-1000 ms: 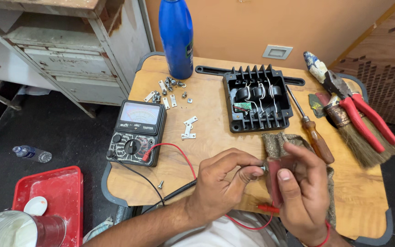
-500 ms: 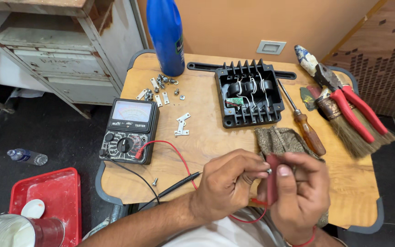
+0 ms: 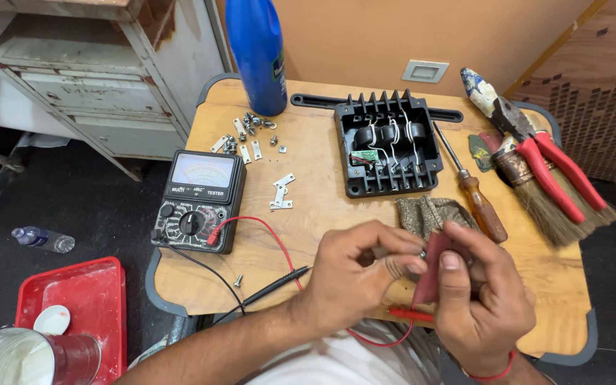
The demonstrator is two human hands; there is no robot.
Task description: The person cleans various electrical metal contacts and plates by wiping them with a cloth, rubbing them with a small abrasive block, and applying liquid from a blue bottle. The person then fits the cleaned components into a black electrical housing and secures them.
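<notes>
Pinched between both hands near the front edge of the wooden table (image 3: 308,235) is a small dark red part (image 3: 430,274), so both are closed on it: the left hand (image 3: 354,274) has thumb and forefinger squeezed together on its top end, and the right hand (image 3: 483,299) wraps around it from the other side with the thumb pressed flat on its face. Can't really tell what the part is, the fingers cover most of it. Only one view, the head cam looking down, so the rest is just the bench. Red test probe (image 3: 408,314) lies on the table right under the hands, and its red lead (image 3: 265,232) loops back to the black analog multimeter (image 3: 199,199) sitting at the left edge. Black probe (image 3: 272,286) lies just left of the left wrist, not being touched. Further back there's an open black finned housing (image 3: 386,146) with coils and a little green board inside, a wooden-handled screwdriver (image 3: 473,192) just to its right, then red-handled pliers (image 3: 543,157) lying over a brush (image 3: 550,207). A piece of grey-brown cloth (image 3: 429,212) sits just behind the hands. Loose screws and small metal brackets (image 3: 251,135) are scattered near a blue bottle (image 3: 257,50) at the back. Red tray (image 3: 80,299) sits down on the floor to the left.
</notes>
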